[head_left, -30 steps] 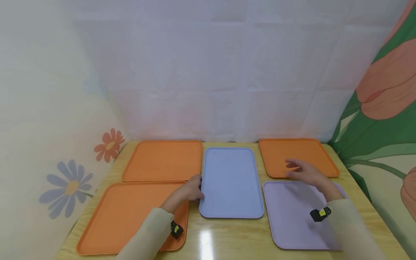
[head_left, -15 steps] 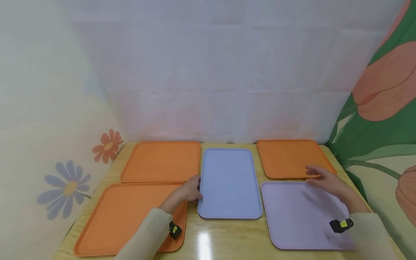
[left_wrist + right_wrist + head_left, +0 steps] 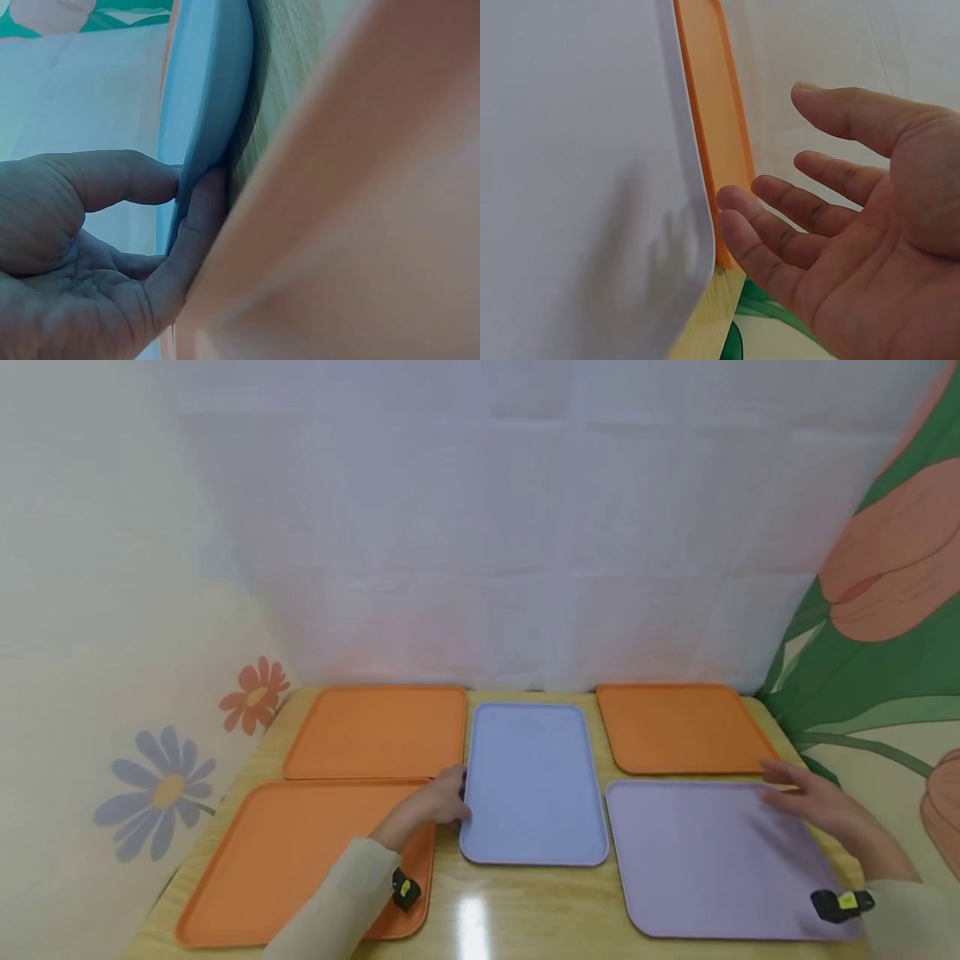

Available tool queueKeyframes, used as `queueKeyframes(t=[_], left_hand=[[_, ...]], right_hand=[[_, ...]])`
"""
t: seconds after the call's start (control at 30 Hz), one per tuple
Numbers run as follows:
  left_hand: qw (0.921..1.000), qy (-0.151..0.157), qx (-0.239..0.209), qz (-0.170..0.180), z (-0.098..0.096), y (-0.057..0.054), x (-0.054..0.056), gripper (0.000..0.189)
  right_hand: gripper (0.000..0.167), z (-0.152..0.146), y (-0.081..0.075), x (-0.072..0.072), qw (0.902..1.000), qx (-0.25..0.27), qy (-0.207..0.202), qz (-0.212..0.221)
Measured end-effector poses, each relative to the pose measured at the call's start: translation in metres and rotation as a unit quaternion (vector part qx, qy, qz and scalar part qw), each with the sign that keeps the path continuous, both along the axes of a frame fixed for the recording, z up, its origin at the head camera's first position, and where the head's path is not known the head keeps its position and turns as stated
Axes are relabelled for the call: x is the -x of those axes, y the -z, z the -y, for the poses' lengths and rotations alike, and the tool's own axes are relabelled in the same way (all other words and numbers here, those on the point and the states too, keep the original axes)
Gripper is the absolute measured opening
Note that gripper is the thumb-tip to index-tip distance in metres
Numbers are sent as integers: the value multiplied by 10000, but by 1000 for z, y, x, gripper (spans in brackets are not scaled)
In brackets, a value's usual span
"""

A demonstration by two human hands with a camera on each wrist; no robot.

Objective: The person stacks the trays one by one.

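A light blue tray (image 3: 536, 785) lies lengthwise in the middle of the table. My left hand (image 3: 438, 797) pinches its left rim. In the left wrist view the thumb is at the upper face of the blue tray (image 3: 199, 97), and a finger reaches under the rim. My right hand (image 3: 817, 802) hovers above the far right corner of a lilac tray (image 3: 712, 860). In the right wrist view that hand (image 3: 855, 217) has its fingers spread, holding nothing, and casts a shadow on the lilac tray (image 3: 577, 112).
Two orange trays lie on the left, a far one (image 3: 378, 731) and a near one (image 3: 300, 852) under the left forearm. Another orange tray (image 3: 682, 727) is behind the lilac one. A white cloth (image 3: 450, 527) hangs behind the wooden table (image 3: 525, 902); flower-printed walls flank it.
My right hand has moved right, from over the far orange tray's front edge to the lilac tray's far right corner. The left hand and the trays stay put.
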State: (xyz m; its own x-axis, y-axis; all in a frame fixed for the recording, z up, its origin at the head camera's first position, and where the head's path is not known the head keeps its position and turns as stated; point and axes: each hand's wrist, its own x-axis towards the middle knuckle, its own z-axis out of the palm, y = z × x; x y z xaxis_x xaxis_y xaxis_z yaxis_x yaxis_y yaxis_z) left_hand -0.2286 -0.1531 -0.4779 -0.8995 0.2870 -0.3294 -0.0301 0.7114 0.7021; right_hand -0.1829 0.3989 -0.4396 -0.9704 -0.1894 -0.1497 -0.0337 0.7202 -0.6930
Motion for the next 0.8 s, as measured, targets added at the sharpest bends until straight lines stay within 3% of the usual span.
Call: queueKeyframes(t=[0.23,0.43,0.8], left_hand=[[9996,128,192,-132,-2,-5,4,73],[9993,171,291,-169,-3,-8,4,72],[10000,41,47,52,-4,-11,1,73]], right_hand=[[66,-20,2,-7,9989,-355,222,226],[71,-32,4,-10,9970,-358,419,547],[75,-40,13,-9,9888,-574,634,1223]])
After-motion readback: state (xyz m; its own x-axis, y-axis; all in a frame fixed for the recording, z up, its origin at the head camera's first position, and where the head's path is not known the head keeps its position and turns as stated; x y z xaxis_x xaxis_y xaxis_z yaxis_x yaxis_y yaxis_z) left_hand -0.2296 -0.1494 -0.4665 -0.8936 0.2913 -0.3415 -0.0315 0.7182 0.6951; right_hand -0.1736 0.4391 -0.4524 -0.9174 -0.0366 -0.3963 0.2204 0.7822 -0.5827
